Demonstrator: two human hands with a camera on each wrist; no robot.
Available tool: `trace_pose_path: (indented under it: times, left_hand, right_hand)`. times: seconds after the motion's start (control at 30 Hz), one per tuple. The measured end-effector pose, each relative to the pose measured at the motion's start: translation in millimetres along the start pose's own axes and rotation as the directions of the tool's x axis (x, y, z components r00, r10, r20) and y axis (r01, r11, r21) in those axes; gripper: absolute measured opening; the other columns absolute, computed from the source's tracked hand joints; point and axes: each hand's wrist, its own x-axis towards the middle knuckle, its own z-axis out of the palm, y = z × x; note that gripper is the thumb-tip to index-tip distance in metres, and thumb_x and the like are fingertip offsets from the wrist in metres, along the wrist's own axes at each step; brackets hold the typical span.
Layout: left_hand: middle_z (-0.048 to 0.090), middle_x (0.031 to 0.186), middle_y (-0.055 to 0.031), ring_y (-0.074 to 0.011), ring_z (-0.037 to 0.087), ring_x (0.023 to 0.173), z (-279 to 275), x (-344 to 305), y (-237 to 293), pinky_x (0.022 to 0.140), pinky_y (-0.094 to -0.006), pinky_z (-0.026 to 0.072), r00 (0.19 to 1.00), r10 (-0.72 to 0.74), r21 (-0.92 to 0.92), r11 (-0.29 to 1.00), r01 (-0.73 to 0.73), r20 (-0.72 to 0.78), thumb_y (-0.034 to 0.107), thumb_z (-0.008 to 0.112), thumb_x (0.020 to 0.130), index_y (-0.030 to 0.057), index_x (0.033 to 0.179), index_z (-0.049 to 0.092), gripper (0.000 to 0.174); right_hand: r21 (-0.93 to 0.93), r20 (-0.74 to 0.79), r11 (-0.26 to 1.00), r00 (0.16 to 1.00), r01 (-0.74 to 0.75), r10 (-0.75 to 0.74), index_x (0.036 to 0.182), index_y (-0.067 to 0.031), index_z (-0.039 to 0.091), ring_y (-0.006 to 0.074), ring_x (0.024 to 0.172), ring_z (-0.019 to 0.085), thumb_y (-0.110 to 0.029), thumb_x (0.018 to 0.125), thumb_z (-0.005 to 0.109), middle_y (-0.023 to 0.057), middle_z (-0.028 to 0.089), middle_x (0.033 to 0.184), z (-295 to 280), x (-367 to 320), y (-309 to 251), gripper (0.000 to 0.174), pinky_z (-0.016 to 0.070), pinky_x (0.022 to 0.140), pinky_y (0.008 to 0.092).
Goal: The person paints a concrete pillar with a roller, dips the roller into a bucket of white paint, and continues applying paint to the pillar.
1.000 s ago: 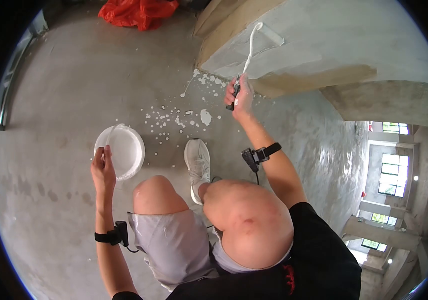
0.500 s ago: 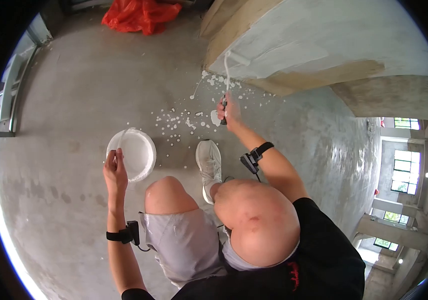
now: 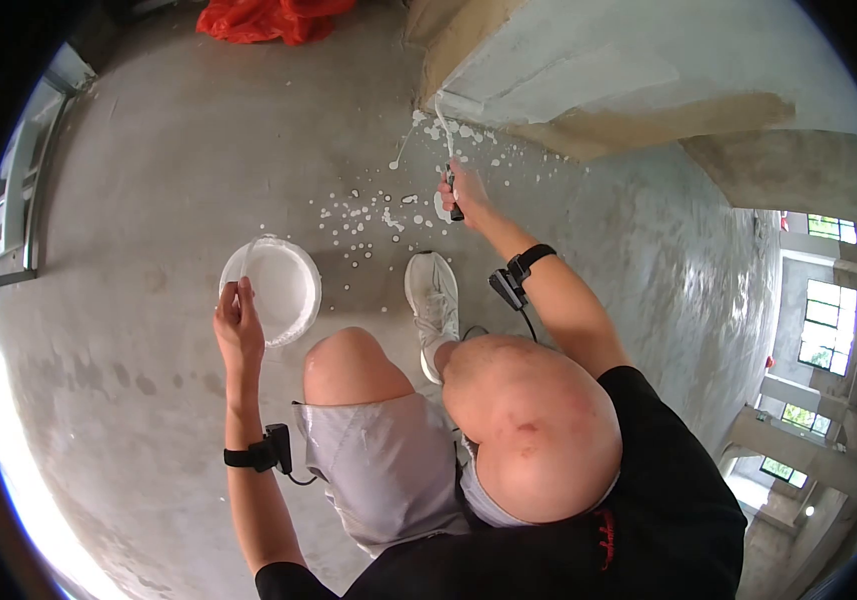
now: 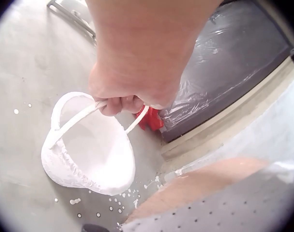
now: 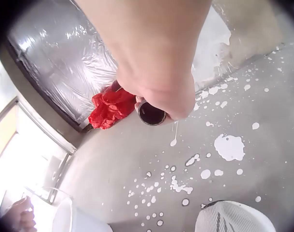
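Head view: your right hand is clenched round the dark grip of the roller. Its white shaft runs up from your fist to the foot of the wall, where the wall meets the floor. A second ago the roller lay higher on the wall with your arm stretched up to it. Half a second ago it was already close to the bottom edge, and now it sits at that edge, with your fist lower and nearer your shoe. From the right wrist you can see the round butt of the grip poking out under your curled fingers.

Your left hand has not left the bucket. As in both earlier pictures, it is at the near rim, left of your knee. The left wrist view shows your fingers hooked round the thin white bail, with the bucket just below, white inside and out. You cannot tell whether it stands or hangs.

White splashes dot the floor between bucket and wall. A red bag lies at the top edge, well apart from both hands.
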Motion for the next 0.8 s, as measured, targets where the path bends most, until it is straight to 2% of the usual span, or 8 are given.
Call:
trace_pose_path:
  times: [0.1, 0.17, 0.3, 0.37, 0.6, 0.67, 0.7, 0.8]
  left_hand:
    - [0.031, 0.053, 0.0044, -0.0042, 0.026, 0.050, 0, 1, -1, 0.046, -0.0268, 0.0193, 1.000, 0.020, 0.000, 1.000, -0.020, -0.007, 0.036, 0.051, 0.099, 0.0021, 0.080, 0.053, 0.038]
    - [0.031, 0.053, 0.0044, -0.0043, 0.026, 0.050, -2, -1, -1, 0.046, -0.0269, 0.0194, 1.000, 0.007, 0.005, 1.000, -0.007, -0.008, 0.036, 0.051, 0.099, 0.0021, 0.080, 0.053, 0.038]
    - [0.031, 0.053, 0.0045, -0.0039, 0.026, 0.050, -1, -1, -2, 0.046, -0.0265, 0.0192, 1.000, 0.005, 0.008, 1.000, -0.005, -0.010, 0.037, 0.051, 0.099, 0.0021, 0.081, 0.054, 0.039]
    - [0.031, 0.053, 0.0046, -0.0037, 0.026, 0.049, 0, 1, -1, 0.046, -0.0264, 0.0191, 1.000, -0.004, -0.001, 1.000, 0.004, 0.002, 0.037, 0.051, 0.099, 0.0021, 0.082, 0.054, 0.039]
    - [0.031, 0.053, 0.0051, -0.0034, 0.026, 0.049, 1, 1, -2, 0.046, -0.0260, 0.0184, 1.000, 0.009, -0.010, 1.000, -0.009, -0.002, 0.037, 0.051, 0.099, 0.0023, 0.084, 0.055, 0.038]
    - [0.031, 0.053, 0.0050, -0.0035, 0.025, 0.050, 1, 0, -4, 0.046, -0.0260, 0.0183, 1.000, -0.001, -0.015, 1.000, 0.001, -0.007, 0.037, 0.051, 0.099, 0.0022, 0.084, 0.055, 0.038]
    - [0.032, 0.053, 0.0048, -0.0036, 0.026, 0.050, 1, 0, -6, 0.046, -0.0259, 0.0188, 1.000, 0.004, -0.014, 1.000, -0.004, -0.004, 0.036, 0.051, 0.099, 0.0022, 0.084, 0.055, 0.037]
    - [0.034, 0.056, 0.0020, -0.0051, 0.027, 0.052, 0, 0, 1, 0.047, -0.0268, 0.0226, 1.000, 0.010, -0.003, 1.000, -0.010, -0.010, 0.033, 0.051, 0.099, 0.0010, 0.084, 0.054, 0.036]
  right_hand:
    - [-0.037, -0.038, 0.999, 0.999, -0.002, 0.001, 0.080, -0.0084, 0.044, 0.0100, 0.041, 0.035, -0.048, 0.098, 0.041, -0.0001, 0.041, 0.056, 7, -8, -6, 0.044, 0.0331, 0.037, 0.0275]
    - [-0.022, -0.059, 0.992, 0.990, 0.127, -0.128, 0.079, -0.0084, 0.044, 0.0101, 0.040, 0.035, -0.047, 0.099, 0.040, 0.0000, 0.041, 0.056, 14, -33, -18, 0.043, 0.0334, 0.037, 0.0277]
    - [-0.024, -0.022, 0.978, 0.978, 0.208, -0.208, 0.079, -0.0083, 0.043, 0.0109, 0.038, 0.035, -0.045, 0.099, 0.039, 0.0003, 0.040, 0.056, 8, -42, -25, 0.042, 0.0334, 0.037, 0.0277]
    - [-0.081, -0.082, 0.988, 0.986, 0.135, -0.142, 0.079, -0.0079, 0.043, 0.0113, 0.038, 0.034, -0.044, 0.100, 0.039, 0.0004, 0.040, 0.055, 11, -32, -19, 0.042, 0.0328, 0.037, 0.0275]
    - [-0.023, -0.055, 0.999, 0.998, -0.043, 0.042, 0.080, -0.0073, 0.045, 0.0108, 0.038, 0.035, -0.043, 0.100, 0.039, 0.0001, 0.040, 0.055, -9, 15, 3, 0.041, 0.0327, 0.037, 0.0274]
    - [-0.106, -0.121, 0.993, 0.990, 0.055, -0.068, 0.080, -0.0073, 0.045, 0.0102, 0.039, 0.035, -0.044, 0.099, 0.039, -0.0002, 0.040, 0.055, -2, -7, -2, 0.042, 0.0327, 0.037, 0.0274]
    - [-0.108, -0.121, 0.993, 0.991, 0.052, -0.065, 0.080, -0.0073, 0.045, 0.0102, 0.039, 0.035, -0.044, 0.099, 0.039, -0.0002, 0.040, 0.055, -3, -17, -7, 0.042, 0.0327, 0.037, 0.0274]
    - [-0.104, -0.084, 0.970, 0.970, 0.220, -0.229, 0.080, -0.0076, 0.044, 0.0098, 0.039, 0.035, -0.045, 0.100, 0.040, -0.0005, 0.039, 0.054, -6, -48, -30, 0.043, 0.0318, 0.036, 0.0277]
